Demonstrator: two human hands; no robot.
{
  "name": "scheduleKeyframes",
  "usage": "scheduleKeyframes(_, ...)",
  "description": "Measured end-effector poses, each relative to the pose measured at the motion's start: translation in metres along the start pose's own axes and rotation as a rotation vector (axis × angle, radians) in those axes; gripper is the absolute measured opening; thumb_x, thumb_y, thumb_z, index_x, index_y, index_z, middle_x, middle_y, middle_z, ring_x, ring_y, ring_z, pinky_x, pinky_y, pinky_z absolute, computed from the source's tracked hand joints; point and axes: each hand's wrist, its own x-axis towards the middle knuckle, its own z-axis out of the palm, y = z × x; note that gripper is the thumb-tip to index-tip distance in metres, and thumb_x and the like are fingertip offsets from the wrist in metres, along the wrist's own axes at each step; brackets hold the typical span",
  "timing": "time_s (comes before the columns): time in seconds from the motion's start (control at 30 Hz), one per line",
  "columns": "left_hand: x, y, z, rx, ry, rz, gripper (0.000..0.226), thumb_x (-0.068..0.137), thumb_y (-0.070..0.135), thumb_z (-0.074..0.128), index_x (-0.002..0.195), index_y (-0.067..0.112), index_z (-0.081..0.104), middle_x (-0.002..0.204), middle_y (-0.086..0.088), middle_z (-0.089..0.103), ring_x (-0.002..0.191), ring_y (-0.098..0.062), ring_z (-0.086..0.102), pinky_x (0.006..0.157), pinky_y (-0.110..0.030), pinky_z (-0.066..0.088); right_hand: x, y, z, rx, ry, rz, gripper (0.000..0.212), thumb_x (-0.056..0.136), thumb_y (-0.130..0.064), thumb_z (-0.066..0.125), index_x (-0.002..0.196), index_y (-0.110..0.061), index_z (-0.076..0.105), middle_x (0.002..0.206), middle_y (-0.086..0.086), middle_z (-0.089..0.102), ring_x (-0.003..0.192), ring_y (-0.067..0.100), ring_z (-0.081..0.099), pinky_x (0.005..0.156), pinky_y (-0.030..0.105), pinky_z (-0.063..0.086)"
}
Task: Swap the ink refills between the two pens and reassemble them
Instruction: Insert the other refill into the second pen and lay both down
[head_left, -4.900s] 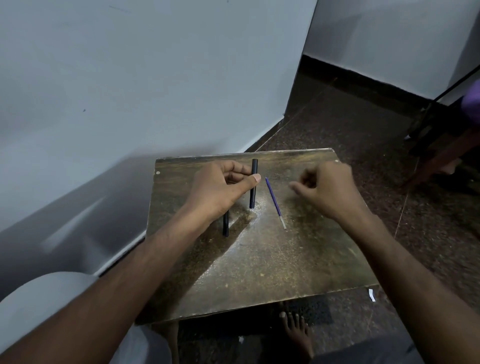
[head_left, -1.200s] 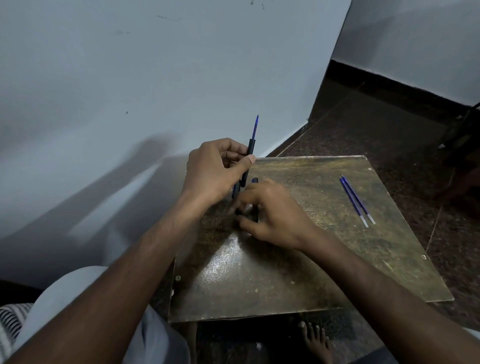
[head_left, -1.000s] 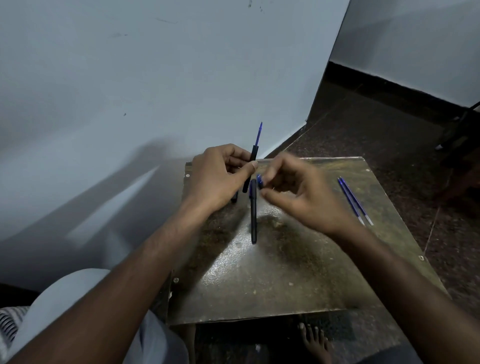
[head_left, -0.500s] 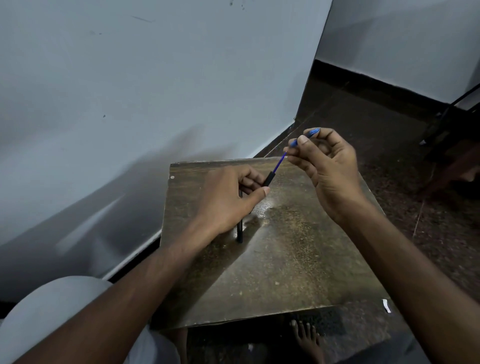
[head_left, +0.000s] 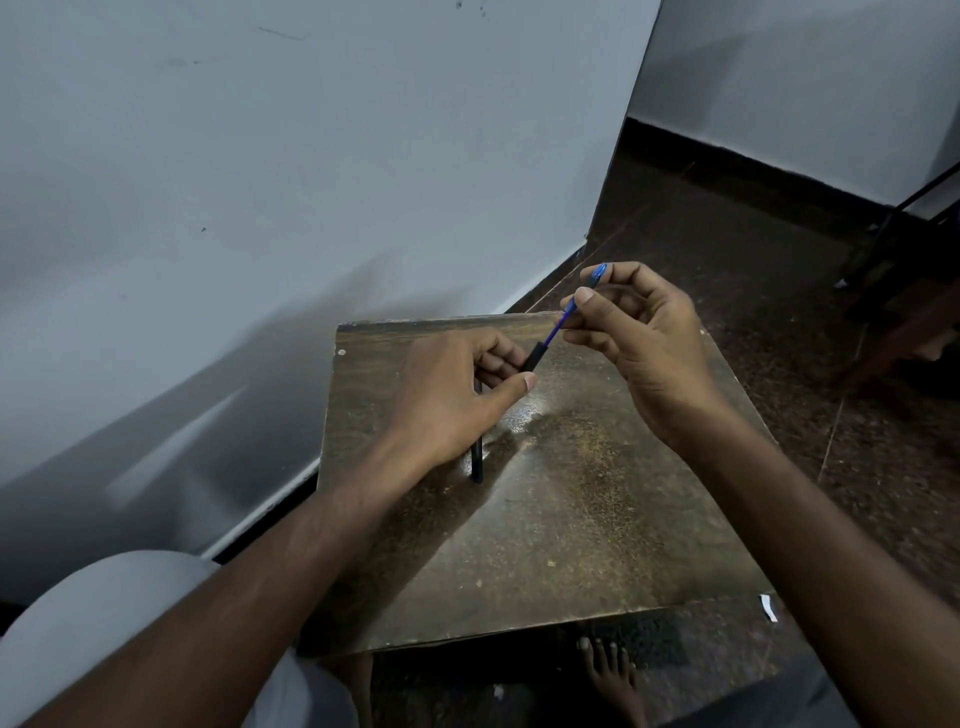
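My left hand (head_left: 452, 400) is closed around a black pen barrel (head_left: 535, 355) that points up and to the right. A thin blue refill (head_left: 560, 322) sticks out of the barrel's open end. My right hand (head_left: 639, 343) pinches that refill between thumb and forefinger, and the refill's blue end (head_left: 597, 273) shows above the fingers. A second black barrel (head_left: 477, 457) pokes out below my left hand, its lower end touching the worn brown table (head_left: 571, 530). How my left hand holds this second barrel is hidden.
The small table stands close to a pale wall (head_left: 260, 208) on the left. Dark speckled floor lies behind and to the right, with dark furniture legs (head_left: 904, 291) at far right. A bare foot (head_left: 613, 675) and a white paper scrap (head_left: 768, 608) sit below the front edge.
A second ago my right hand was low over the table beside a lying barrel. It has risen with a blue refill at the barrel's mouth. Little differs from half a second ago.
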Motion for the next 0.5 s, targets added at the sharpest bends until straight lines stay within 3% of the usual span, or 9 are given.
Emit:
scheduleKeyframes(0.33,-0.001,0.004,-0.003,0.007,0.013,0.005,0.012,0.093,0.034,0.084,0.104,0.033,0.081,0.086,0.018,0.078,0.087,0.006,0.072,0.074,-0.003,0.051,-0.001,0.01,0.001,-0.108,-0.123,0.009,0.013,0.098,-0.01,0.078,0.111,-0.01,0.075,0.095,0.011,0.078,0.089,0.015,0.076,0.082,0.03,0.063)
scheduleKeyframes(0.5,-0.002,0.005,-0.003,0.026,0.002,0.012,0.018,0.097,0.029,0.081,0.115,0.03,0.083,0.093,0.018,0.079,0.088,0.006,0.072,0.074,-0.003,0.051,0.001,0.01,0.0,-0.109,-0.163,0.108,0.005,0.099,-0.013,0.077,0.095,-0.009,0.077,0.107,0.009,0.078,0.098,0.017,0.069,0.089,0.033,0.059)
